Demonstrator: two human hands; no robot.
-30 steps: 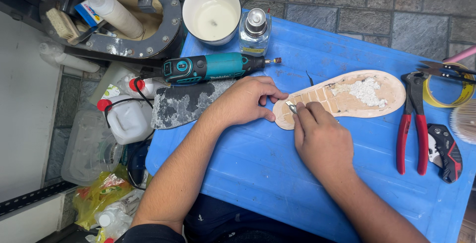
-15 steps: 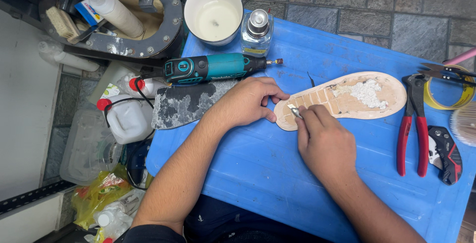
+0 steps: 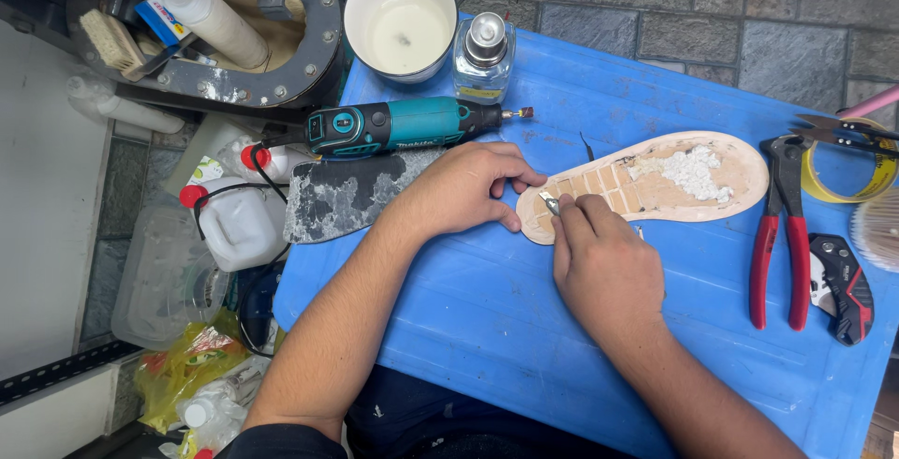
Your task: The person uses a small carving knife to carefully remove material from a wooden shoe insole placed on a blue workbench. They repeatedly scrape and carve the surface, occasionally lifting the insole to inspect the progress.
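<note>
Both forearms are bare from the wrists up to the near edge of the picture, with no watch, bracelet or glove on either. The left hand [image 3: 465, 187] and the right hand [image 3: 604, 267] carry no rings that can be seen, and the fingernails look short. At the near left a dark sleeve edge shows at the upper arm. Between the arms, dark clothing with a few small pale specks covers the lap
</note>
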